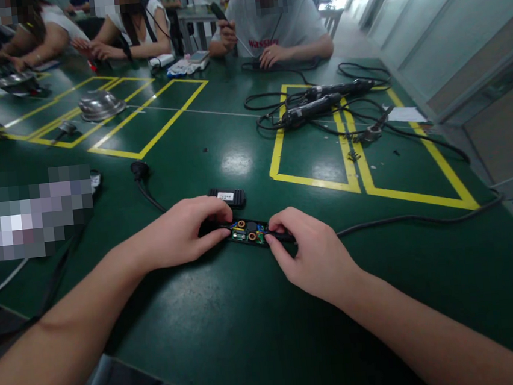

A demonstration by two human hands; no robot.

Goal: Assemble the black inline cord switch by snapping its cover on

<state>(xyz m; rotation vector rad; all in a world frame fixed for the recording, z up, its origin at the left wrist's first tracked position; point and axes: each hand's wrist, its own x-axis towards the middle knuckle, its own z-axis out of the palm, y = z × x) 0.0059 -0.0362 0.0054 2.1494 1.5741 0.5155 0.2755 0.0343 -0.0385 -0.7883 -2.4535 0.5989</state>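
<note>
A small open black case with a green circuit board (247, 230) inside lies on the green table (232, 316) in front of me. My left hand (183, 231) pinches its left end, fingers closed round it. My right hand (310, 254) grips the right end, where a black cable (404, 220) leaves toward the right. Just behind the board lies a ribbed black cover (227, 197) with a white label.
Two black electric screwdrivers (316, 105) with tangled cords lie inside yellow floor-tape boxes at the back right. A black plug (139, 170) and cord lie to the left. Metal domes (100, 104) sit at the back left. Several people sit along the far edge.
</note>
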